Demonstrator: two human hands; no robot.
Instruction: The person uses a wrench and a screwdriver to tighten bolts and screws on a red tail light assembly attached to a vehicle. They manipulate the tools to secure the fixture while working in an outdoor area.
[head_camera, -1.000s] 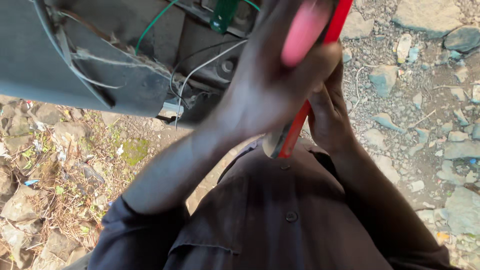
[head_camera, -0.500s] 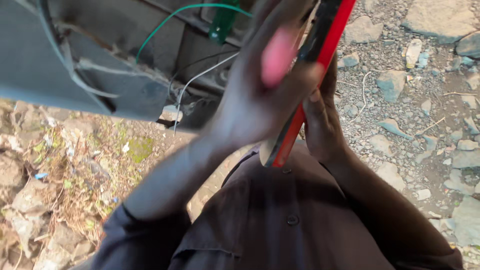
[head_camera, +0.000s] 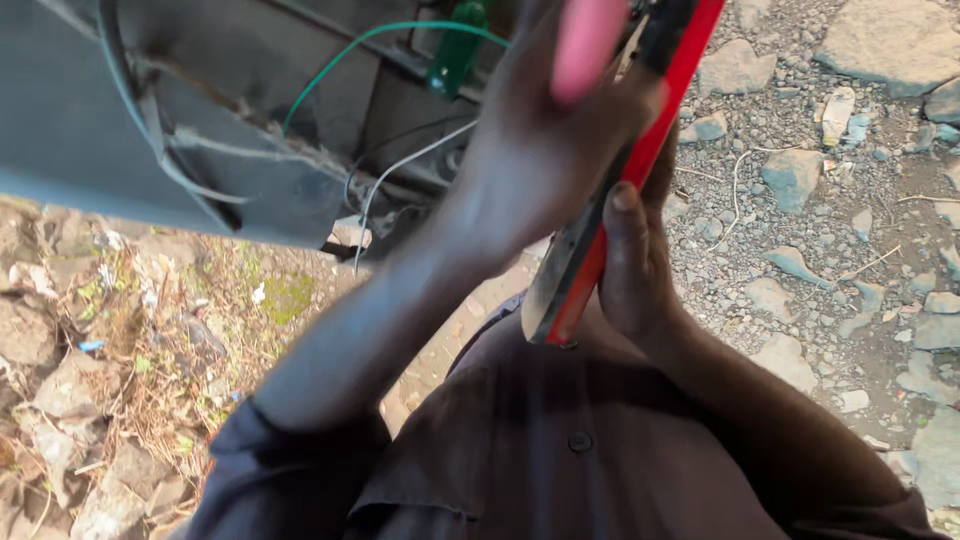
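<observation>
The right hand (head_camera: 640, 260) has its fingers wrapped round the long red tool (head_camera: 615, 200), which slants up past the grey panel (head_camera: 120, 130); the left hand (head_camera: 545, 150) pinches a pink-handled tool (head_camera: 585, 40); steadying both grips would likely help.

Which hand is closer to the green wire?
Left. The left hand is raised right beside the green wire; the right hand sits lower, gripping the red tool.

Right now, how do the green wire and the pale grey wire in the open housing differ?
The green wire arches high across the grey housing and ends at a green connector; the pale grey wire runs lower and hangs downward. The green wire is vivid against the panel, the grey wire nearly blends in. Both are thin, loose, and lead toward the left hand, which holds a pink-handled tool.
</observation>
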